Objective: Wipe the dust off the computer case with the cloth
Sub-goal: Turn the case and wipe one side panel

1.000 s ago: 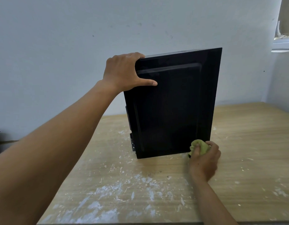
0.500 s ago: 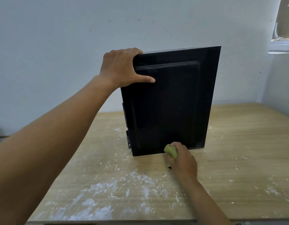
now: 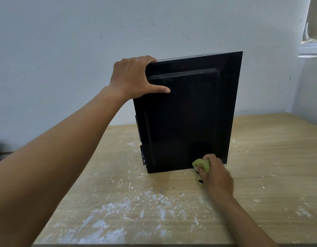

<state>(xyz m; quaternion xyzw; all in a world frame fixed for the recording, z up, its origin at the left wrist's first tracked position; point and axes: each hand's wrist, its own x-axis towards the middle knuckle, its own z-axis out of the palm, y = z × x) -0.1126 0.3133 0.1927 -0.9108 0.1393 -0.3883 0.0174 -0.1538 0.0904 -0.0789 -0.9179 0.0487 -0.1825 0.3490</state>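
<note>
A black computer case (image 3: pixel 186 114) stands upright on the wooden table (image 3: pixel 261 175), its glossy side panel facing me. My left hand (image 3: pixel 134 77) grips its top left corner, fingers over the top edge and thumb flat on the panel. My right hand (image 3: pixel 216 175) holds a bunched green cloth (image 3: pixel 202 164) against the panel's lower edge, right of the middle, where the case meets the table.
White dust and paint-like smears (image 3: pixel 118 211) cover the table's near half. A pale wall stands close behind the case. A window sill (image 3: pixel 311 49) shows at the upper right. The table's front edge runs along the bottom of the view.
My right hand with the cloth swept left along the case's bottom edge from the right corner, then came back to the right. My left hand kept its grip on the top corner.
</note>
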